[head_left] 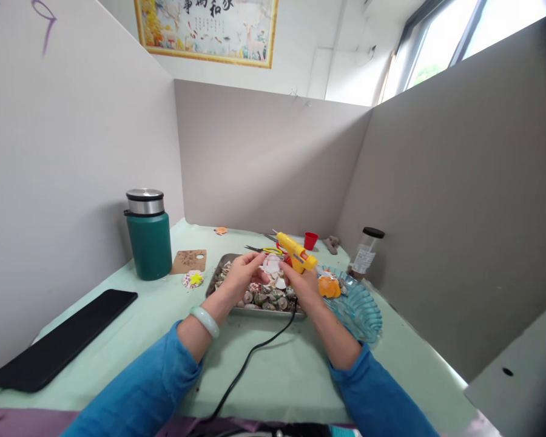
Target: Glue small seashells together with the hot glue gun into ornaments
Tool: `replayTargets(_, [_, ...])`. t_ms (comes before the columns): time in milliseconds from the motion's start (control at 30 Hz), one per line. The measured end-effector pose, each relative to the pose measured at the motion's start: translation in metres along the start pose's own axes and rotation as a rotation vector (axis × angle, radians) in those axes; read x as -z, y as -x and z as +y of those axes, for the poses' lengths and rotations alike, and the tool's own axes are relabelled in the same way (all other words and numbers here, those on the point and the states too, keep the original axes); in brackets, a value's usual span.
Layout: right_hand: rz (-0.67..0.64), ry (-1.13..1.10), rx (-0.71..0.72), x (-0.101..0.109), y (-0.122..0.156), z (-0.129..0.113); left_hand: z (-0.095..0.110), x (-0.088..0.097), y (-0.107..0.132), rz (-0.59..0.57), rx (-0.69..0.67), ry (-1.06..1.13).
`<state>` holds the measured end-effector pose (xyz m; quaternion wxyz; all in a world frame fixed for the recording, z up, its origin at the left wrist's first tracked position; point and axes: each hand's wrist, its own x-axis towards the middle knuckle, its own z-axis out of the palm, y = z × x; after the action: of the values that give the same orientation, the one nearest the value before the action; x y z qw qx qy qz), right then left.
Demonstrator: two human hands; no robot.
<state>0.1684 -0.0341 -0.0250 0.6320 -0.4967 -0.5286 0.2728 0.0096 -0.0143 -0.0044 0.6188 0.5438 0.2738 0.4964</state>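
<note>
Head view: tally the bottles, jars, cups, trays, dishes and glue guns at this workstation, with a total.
Bottles: 1, the green bottle
Jars: 1, the black-lidded jar
Cups: 1 plainly visible, the red cup
Trays: 1, the metal tray
Dishes: 1, the blue dish
Glue guns: 1, the yellow glue gun in the right hand
Total: 6

Between the black pad (68,337) and the left arm (155,373), the green tablecloth (118,340) gives a wide way for a hand. In front of the metal tray (255,312), the black cord (255,348) lies across the space between both arms. Over the tray, the left hand (246,273), the right hand (303,284) and the yellow glue gun (295,250) obstruct access from above. Rightward, the blue scalloped plate (370,312) stands in the way; tall grey panels (264,158) close three sides.
</note>
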Motion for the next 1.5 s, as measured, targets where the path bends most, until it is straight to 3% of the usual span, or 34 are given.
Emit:
replayTargets(300, [-0.029,-0.039,0.052,0.0012,0.0029,-0.0026,0.0002,-0.0005,0.0004,0.053,-0.001,-0.011])
replayTargets(1267, [-0.070,-0.065,0.059,0.0013,0.0030,0.0004,-0.0059,0.0029,-0.0034,0.007,-0.060,-0.014])
replayTargets(1500, [-0.056,-0.053,0.016,0.0008,0.0009,-0.0004,-0.0036,0.0008,-0.0041,0.088,-0.057,0.049])
